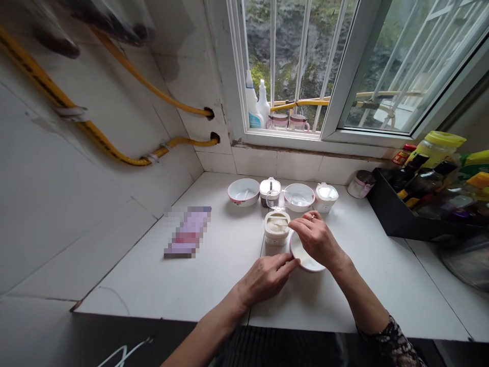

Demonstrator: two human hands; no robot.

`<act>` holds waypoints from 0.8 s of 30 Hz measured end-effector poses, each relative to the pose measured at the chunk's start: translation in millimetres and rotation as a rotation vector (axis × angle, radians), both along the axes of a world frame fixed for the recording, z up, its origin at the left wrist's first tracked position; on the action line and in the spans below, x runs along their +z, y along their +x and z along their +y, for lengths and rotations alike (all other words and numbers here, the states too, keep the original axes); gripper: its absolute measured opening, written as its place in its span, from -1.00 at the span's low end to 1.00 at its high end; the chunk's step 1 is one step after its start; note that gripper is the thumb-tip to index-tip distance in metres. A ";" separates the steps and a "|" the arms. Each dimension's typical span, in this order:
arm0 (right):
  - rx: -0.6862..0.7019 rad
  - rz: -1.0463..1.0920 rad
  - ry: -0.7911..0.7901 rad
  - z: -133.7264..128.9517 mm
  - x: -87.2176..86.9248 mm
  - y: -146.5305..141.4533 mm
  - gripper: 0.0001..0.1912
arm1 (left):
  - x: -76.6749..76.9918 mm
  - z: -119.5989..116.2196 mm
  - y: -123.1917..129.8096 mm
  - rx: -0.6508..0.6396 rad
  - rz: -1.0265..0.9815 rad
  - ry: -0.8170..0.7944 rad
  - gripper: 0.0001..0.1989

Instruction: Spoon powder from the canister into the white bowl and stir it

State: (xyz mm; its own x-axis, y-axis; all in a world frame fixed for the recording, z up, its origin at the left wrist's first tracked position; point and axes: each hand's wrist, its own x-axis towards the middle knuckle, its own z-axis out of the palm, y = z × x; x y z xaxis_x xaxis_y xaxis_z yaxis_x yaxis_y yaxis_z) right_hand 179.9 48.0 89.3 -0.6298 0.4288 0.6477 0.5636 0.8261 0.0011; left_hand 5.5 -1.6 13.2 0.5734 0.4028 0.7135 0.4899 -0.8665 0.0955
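Observation:
My right hand (319, 238) is closed on a small white spoon (283, 225), with its tip inside an opened white seasoning jar (276, 237). Pale grains or powder fill the jar, and its clear lid (278, 199) is raised at the back. Just below the right hand sits a white bowl (313, 265) with a pink rim, partly covered by that hand. The fingers of my left hand (265, 278) pinch the bowl's left edge. What lies in the bowl is hard to make out.
Behind stand a flowered bowl (243, 198), a jar with dark contents (265, 190), another bowl (300, 200) and a lidded white jar (326, 199). A blurred purple packet-like object (189, 232) lies left. On the right, a black box (397, 216) holds several bottles.

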 end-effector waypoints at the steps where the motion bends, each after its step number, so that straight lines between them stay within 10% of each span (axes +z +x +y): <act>1: 0.001 0.019 0.013 -0.9 2.0 0.3 -0.65 | -0.3 0.2 -0.1 0.001 0.001 -0.001 -0.72; 24: 0.046 0.083 0.066 -2.8 2.3 -0.3 -0.68 | -2.9 -0.9 -0.2 0.026 0.024 -0.026 -0.73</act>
State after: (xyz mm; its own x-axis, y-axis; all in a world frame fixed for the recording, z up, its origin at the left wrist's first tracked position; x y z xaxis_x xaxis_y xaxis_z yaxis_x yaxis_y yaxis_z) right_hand 179.5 45.2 91.6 -0.5907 0.3555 0.7243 0.5256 0.8507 0.0111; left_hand 5.4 -2.5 10.4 0.5792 0.4355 0.6890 0.5143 -0.8511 0.1056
